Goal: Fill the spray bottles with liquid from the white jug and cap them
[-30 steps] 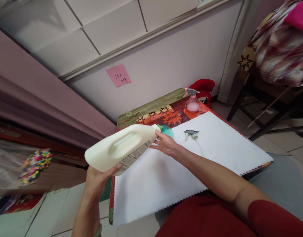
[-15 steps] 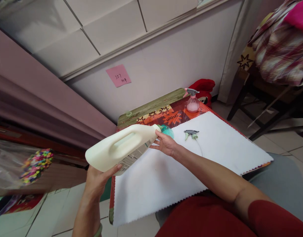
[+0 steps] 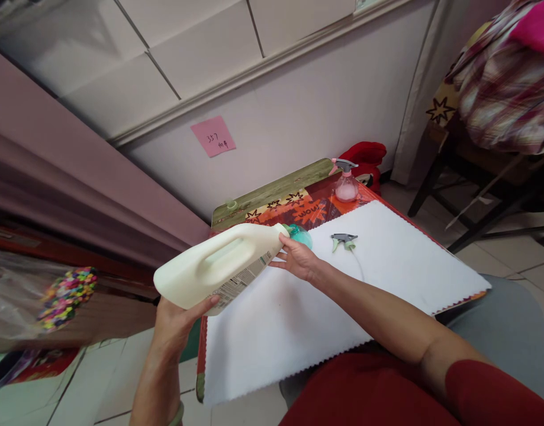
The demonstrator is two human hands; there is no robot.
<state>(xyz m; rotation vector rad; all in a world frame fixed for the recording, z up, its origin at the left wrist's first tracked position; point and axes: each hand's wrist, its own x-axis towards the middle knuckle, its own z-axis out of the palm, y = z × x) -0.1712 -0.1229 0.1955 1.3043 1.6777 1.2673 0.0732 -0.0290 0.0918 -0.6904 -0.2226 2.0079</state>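
Observation:
A large cream jug with a side handle (image 3: 258,239) is tilted, its neck toward the mouth of a small teal bottle (image 3: 302,238). My left hand (image 3: 176,325) grips the jug's base from below, thumb along its printed label. Near the neck, my right hand (image 3: 298,257) supports the jug with its fingers under it and the thumb on its side. The teal bottle is partly hidden behind the jug and that hand. A grey and green spray head (image 3: 344,241) with a thin tube lies on the white mat, right of my right hand.
A pink spray bottle (image 3: 346,188) stands at the far right of the table. The white mat (image 3: 414,260) covers much of the tabletop. Behind is a wall with a pink note (image 3: 213,136). A stool (image 3: 467,189) piled with clothes stands at right; a curtain (image 3: 98,148) hangs at left.

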